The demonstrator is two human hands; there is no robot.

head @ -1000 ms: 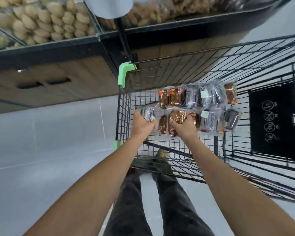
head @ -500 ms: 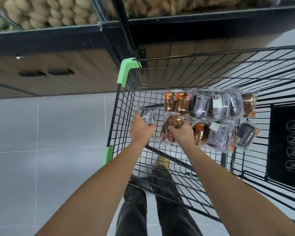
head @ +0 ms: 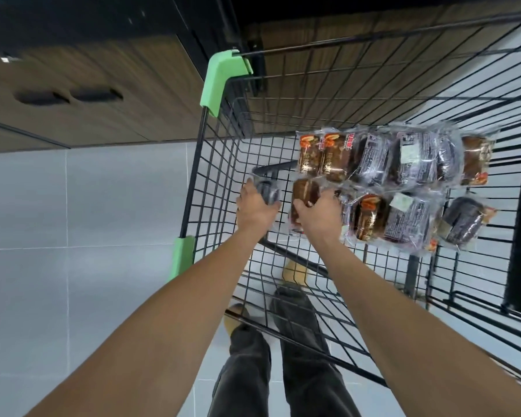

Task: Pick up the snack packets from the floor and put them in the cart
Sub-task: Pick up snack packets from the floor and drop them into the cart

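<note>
Packets fill much of the wire cart [head: 215, 188], and both hands are down inside its basket near the left wall. The left hand [head: 254, 206] has its fingers curled round a dark packet [head: 267, 190], close to the side mesh. Just beside it, the right hand [head: 318, 213] grips a brown packet [head: 305, 191] from above; whether either packet already rests on the basket's bottom cannot be told. To the right of the hands lie the other snack packets [head: 403, 164], clear wrappers with brown and dark cakes, set in two rough rows and touching one another. A green corner guard [head: 223, 81] caps the cart's far left corner. Grey floor tiles [head: 73, 236] spread to the left, and a wood-fronted cabinet [head: 103, 70] stands beyond. Dark trousers [head: 247, 371] show through the mesh below.
</note>
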